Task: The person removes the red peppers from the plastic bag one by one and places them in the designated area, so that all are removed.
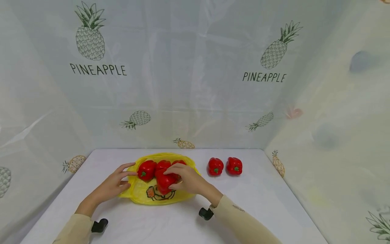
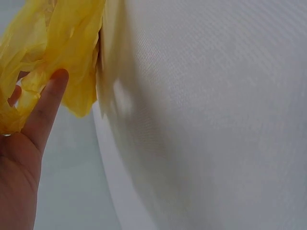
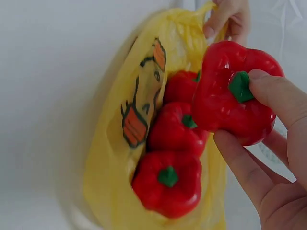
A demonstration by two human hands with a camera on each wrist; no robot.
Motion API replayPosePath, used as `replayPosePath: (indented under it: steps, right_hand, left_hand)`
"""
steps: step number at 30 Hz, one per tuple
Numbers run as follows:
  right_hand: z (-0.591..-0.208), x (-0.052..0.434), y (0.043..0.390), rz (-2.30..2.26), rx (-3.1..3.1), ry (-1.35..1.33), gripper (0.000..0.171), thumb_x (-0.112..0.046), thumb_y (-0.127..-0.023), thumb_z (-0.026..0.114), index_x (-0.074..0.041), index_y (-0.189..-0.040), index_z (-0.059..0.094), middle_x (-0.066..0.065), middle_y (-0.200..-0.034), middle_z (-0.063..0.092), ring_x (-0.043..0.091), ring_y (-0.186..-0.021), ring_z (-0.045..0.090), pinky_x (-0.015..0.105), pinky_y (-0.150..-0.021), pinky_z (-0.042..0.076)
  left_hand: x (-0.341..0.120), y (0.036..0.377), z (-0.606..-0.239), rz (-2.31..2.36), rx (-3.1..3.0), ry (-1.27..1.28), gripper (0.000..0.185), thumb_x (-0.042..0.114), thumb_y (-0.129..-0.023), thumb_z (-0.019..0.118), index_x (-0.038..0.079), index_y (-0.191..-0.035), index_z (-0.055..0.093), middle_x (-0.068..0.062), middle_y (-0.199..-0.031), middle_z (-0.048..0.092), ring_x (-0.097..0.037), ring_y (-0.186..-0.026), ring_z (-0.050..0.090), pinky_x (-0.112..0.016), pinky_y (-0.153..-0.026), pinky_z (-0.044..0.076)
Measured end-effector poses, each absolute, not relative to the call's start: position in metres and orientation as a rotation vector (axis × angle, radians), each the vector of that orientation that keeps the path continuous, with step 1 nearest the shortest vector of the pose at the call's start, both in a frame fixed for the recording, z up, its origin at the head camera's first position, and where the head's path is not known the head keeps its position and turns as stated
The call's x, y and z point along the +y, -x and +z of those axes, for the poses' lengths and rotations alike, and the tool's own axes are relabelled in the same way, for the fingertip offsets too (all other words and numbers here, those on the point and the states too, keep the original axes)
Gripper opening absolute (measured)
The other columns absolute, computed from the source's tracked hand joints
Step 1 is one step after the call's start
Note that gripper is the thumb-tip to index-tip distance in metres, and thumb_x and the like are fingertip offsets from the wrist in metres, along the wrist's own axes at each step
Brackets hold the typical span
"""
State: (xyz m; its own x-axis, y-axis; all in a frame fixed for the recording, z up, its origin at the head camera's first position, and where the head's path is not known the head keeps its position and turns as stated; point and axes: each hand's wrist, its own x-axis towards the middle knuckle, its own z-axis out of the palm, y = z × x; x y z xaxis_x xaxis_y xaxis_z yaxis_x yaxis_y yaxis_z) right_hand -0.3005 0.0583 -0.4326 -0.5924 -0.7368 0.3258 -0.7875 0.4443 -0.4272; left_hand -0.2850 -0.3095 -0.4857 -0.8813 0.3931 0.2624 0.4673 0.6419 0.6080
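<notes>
A yellow plastic bag with a cartoon print lies on the white table, its mouth open. Three red bell peppers lie inside it. My right hand grips a fourth red pepper at the bag's mouth; in the right wrist view the thumb lies by the green stem of this pepper. My left hand pinches the bag's left edge and holds it up. Two more red peppers stand on the table right of the bag.
Pineapple-print sheets wall in the table at the back and both sides. Black wrist-camera mounts sit under my sleeves. Bare table lies in front of the bag and to the far right.
</notes>
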Motion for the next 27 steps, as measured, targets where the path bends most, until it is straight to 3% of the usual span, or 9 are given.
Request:
replayPosePath:
  steps: [9, 27]
  right_hand:
    - [-0.423, 0.104, 0.31, 1.014, -2.628, -1.247, 0.051, -0.013, -0.091, 0.085, -0.017, -0.14, 0.068, 0.003, -0.142, 0.064, 0.02, -0.127, 0.065, 0.023, -0.088, 0.063]
    - [-0.41, 0.204, 0.325, 0.901, -2.543, -1.035, 0.054, -0.01, -0.086, 0.09, -0.015, -0.136, 0.07, 0.005, -0.134, 0.067, 0.027, -0.119, 0.068, 0.037, -0.085, 0.067]
  left_hand:
    - [-0.31, 0.284, -0.487, -1.058, -2.751, 0.717, 0.04, -0.004, -0.095, 0.074, 0.011, -0.131, 0.071, -0.018, -0.168, 0.03, -0.053, -0.145, 0.043, -0.044, -0.095, 0.063]
    - [-0.307, 0.283, -0.487, -1.025, -2.754, 0.692, 0.04, -0.003, -0.094, 0.075, 0.01, -0.131, 0.072, -0.018, -0.167, 0.032, -0.051, -0.143, 0.045, -0.045, -0.094, 0.063]
